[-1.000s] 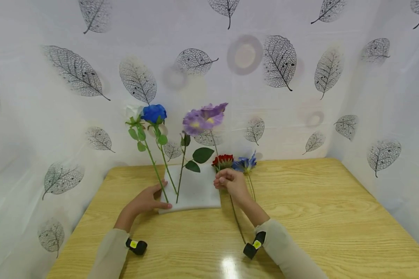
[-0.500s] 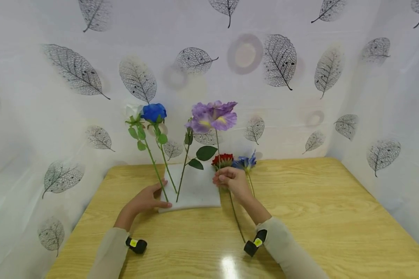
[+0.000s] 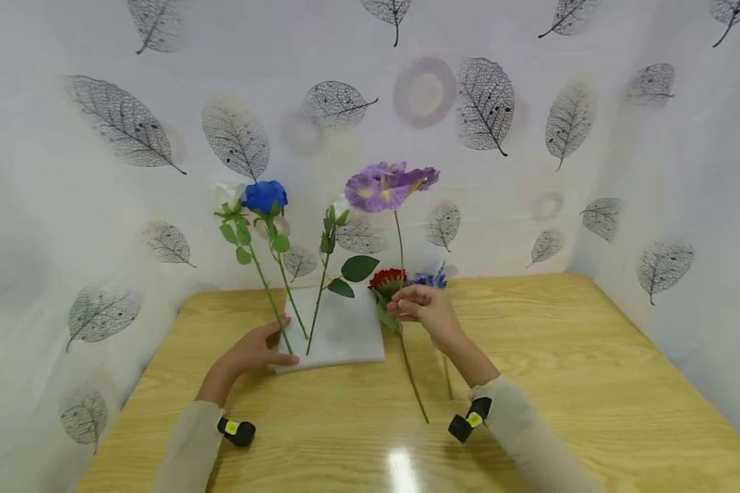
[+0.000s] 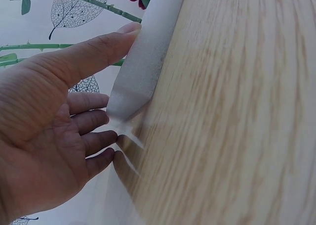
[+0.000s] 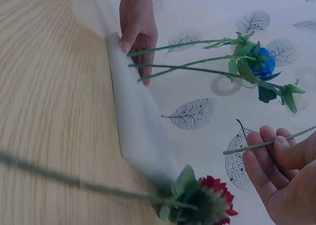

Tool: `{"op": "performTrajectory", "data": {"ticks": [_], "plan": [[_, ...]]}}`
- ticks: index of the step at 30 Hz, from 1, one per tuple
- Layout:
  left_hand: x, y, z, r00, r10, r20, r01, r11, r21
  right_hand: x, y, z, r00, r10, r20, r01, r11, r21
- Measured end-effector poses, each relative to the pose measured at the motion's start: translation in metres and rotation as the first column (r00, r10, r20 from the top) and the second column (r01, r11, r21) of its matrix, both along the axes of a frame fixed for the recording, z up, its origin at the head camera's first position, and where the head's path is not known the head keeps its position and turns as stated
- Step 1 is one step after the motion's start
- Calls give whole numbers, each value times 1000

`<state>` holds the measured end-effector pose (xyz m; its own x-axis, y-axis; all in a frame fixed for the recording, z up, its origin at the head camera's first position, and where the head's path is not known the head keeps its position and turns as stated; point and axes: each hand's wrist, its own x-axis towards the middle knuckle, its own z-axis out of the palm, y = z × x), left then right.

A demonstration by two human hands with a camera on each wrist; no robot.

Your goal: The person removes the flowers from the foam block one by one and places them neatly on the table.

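Note:
My right hand [image 3: 428, 311] pinches the thin stem of a purple flower [image 3: 388, 188], whose yellow-marked bloom stands high. In the right wrist view the stem's cut end [image 5: 237, 151] points past the fingertips, apart from the white foam block [image 3: 348, 339]. Two stems, topped by a white rose [image 3: 227, 195] and a blue rose [image 3: 265, 197], stand tilted in the block's left part. A darker stem with a white rose [image 3: 342, 205] stands beside them. My left hand [image 3: 247, 352] rests at the block's left side, thumb [image 4: 111, 42] on its edge, fingers relaxed.
A red flower [image 3: 386, 278] lies right of the block, its stem [image 3: 414, 380] towards the front. Partly behind my right hand lies a blue flower [image 3: 430, 278]. The wooden table [image 3: 549, 356] meets a white leaf-patterned curtain [image 3: 512, 226] at the back.
My right hand has moved right, and the purple flower has gone right and up with it. The left hand keeps its place on the block. The head view has shifted slightly.

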<state>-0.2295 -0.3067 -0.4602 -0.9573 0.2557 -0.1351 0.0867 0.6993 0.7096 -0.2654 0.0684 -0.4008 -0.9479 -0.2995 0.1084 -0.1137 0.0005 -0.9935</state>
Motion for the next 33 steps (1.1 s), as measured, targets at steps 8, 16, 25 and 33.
{"op": "performTrajectory", "data": {"ticks": [8,16,25,33], "plan": [[1,-1,2,1000,1,-6,-1,1000,-1,1,37,7,998,51,-42,-46,993,110],[0,0,4,1000,-8,-2,8,1000,13,5,71,4,992,115,-49,-101,967,233],[0,0,3,1000,-13,-11,13,1000,7,9,106,-2,985,173,-7,-158,916,369],[0,0,0,1000,-14,-13,14,1000,12,14,130,-11,984,178,16,-167,885,435]]}}
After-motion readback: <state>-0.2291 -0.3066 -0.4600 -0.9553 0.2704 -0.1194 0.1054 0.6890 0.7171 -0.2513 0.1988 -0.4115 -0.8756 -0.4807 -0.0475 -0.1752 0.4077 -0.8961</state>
